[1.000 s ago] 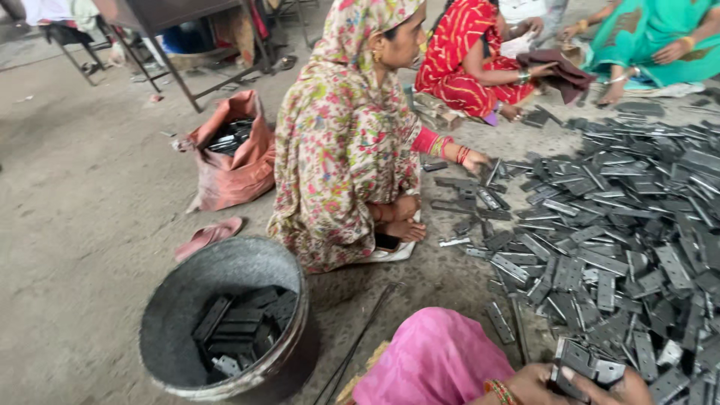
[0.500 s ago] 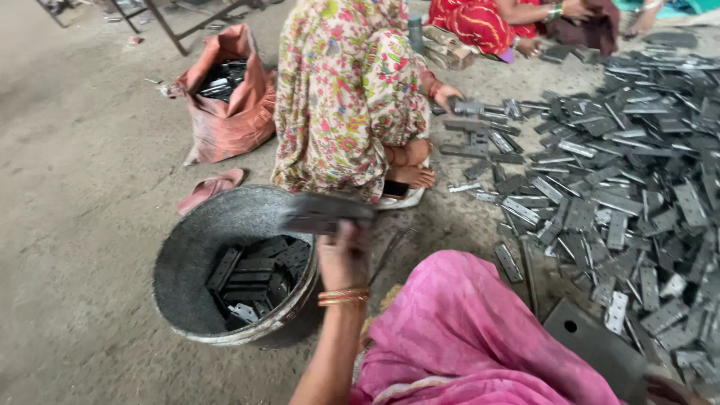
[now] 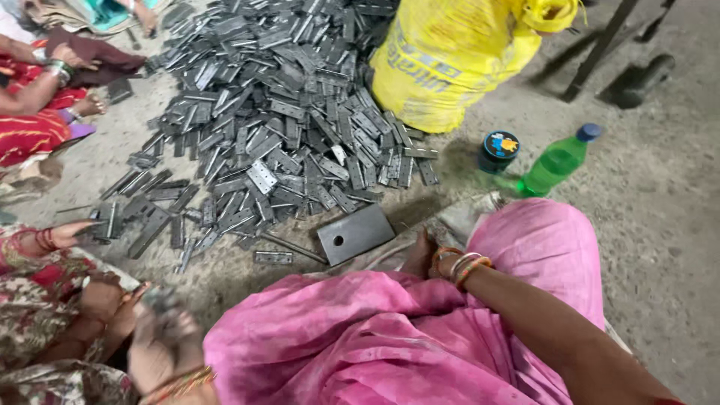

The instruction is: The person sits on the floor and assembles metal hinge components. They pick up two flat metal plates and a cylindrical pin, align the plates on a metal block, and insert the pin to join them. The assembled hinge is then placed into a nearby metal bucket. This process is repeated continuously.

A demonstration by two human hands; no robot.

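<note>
From the head view, the left hand [image 3: 161, 341] hangs blurred at the lower left, its grip impossible to tell. The right hand [image 3: 421, 255] rests by the pink cloth, grip hidden, just beside a flat grey square plate [image 3: 355, 234] with one hole, lying on the floor below the heap of grey hinges [image 3: 285, 112].
</note>
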